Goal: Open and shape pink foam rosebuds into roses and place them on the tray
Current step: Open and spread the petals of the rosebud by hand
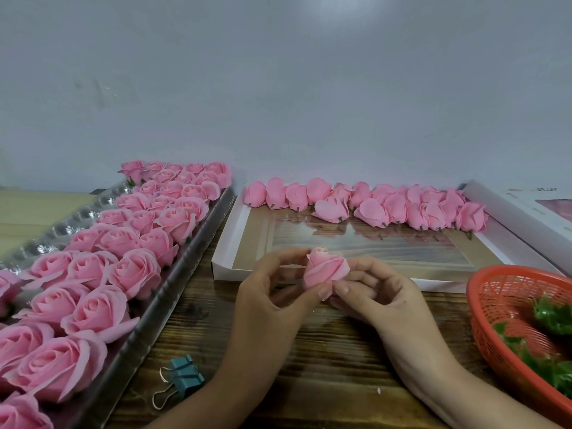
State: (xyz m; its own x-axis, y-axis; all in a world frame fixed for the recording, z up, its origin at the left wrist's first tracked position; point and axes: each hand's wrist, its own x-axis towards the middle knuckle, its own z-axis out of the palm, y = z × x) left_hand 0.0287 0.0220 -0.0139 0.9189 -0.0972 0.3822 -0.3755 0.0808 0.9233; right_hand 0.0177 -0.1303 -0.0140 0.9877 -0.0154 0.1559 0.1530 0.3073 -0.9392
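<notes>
A pink foam rosebud (325, 269) is held upright above the wooden table, between both hands. My left hand (272, 292) pinches its lower left side with the thumb, fingers curled behind it. My right hand (374, 289) pinches its base from the right. The bud's outer petals are partly unfurled, its centre tight. On the left a clear plastic tray (192, 243) holds several rows of opened pink roses (130, 239). Several closed rosebuds (371, 202) lie in a row along the far side of a shallow white box lid (229, 243).
A red mesh basket (495, 292) with green leaf pieces (554, 317) stands at the right edge. A teal binder clip (182, 376) lies on the table near the tray's front. A white box (526, 212) sits at the far right. A grey wall is behind.
</notes>
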